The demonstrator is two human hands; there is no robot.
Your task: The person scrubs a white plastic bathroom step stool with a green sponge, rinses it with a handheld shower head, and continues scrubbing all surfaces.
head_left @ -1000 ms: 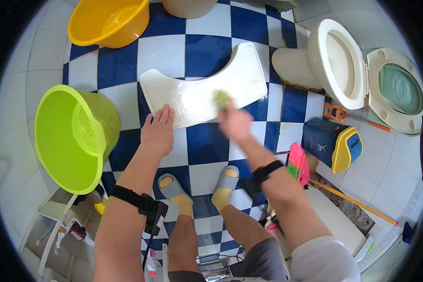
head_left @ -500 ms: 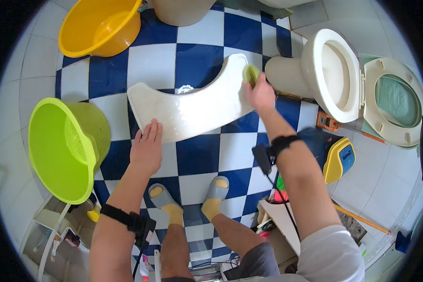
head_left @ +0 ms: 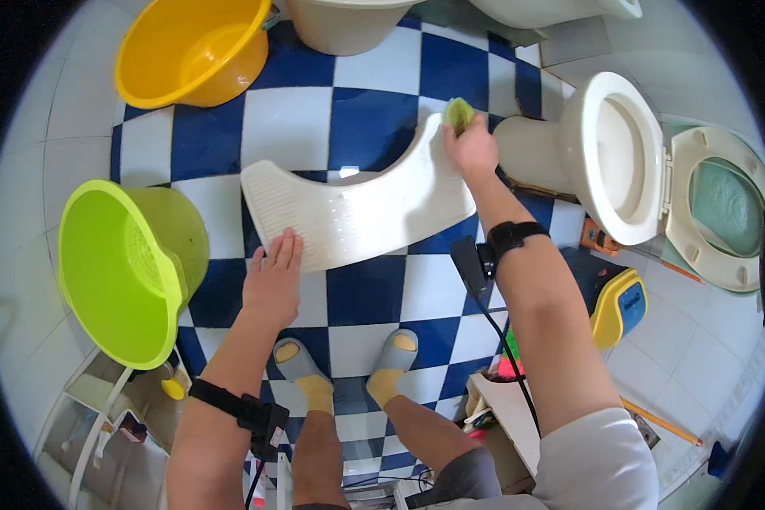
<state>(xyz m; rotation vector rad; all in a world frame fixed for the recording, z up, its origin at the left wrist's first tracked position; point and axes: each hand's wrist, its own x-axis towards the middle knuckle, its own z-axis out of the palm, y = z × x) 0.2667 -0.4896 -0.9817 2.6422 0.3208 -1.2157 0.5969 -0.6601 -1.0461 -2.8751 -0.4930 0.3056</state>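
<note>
Checkered tiles [head_left: 365, 297] bear a white stool [head_left: 361, 219], probably light and slick, best held by its rim, left hand [head_left: 272, 285] open on it, right hand [head_left: 473, 146] gripping a green pad [head_left: 458, 112].

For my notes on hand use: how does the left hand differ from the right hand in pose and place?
The left hand is open and outstretched, holding nothing; the right hand is closed on a green pad. The left hand is at the near left edge of the white curved piece; the right hand is at its far right end. Both hands are bare.
</note>
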